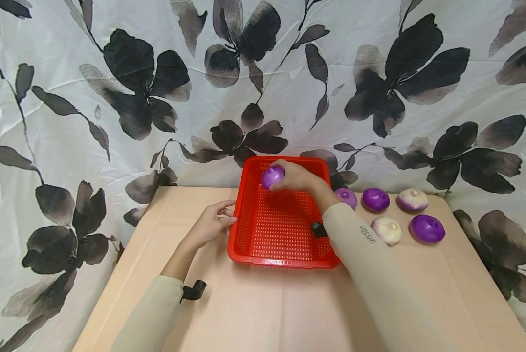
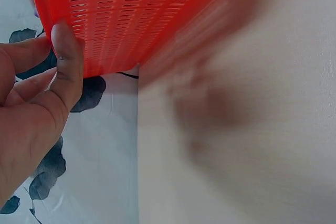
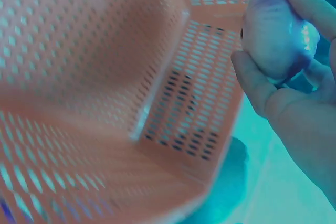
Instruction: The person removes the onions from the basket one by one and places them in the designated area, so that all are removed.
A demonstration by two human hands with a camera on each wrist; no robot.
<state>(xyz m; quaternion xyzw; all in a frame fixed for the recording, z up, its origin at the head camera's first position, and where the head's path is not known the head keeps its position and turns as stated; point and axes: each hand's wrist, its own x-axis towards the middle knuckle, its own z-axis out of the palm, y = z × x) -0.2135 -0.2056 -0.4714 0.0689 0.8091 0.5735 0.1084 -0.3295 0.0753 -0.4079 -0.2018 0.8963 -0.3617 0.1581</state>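
A red plastic basket (image 1: 280,230) with perforated walls stands on the table. My right hand (image 1: 295,177) grips a purple onion (image 1: 273,178) over the far part of the basket. In the right wrist view, the thumb and fingers hold the onion (image 3: 275,35) near the basket's rim; its side looks paler there. At the basket's left side, my left hand (image 1: 212,222) pinches the rim. The left wrist view shows the left thumb against the outer wall of the basket (image 2: 126,19), with the other fingers partly hidden behind it.
Right of the basket lie several onions: a purple one (image 1: 375,199), a white-topped one (image 1: 412,200), a pale one (image 1: 387,230) and a deep purple one (image 1: 427,229). Another purple onion (image 1: 346,197) is partly behind the right forearm. A floral cloth (image 1: 307,107) hangs behind the table (image 1: 254,313).
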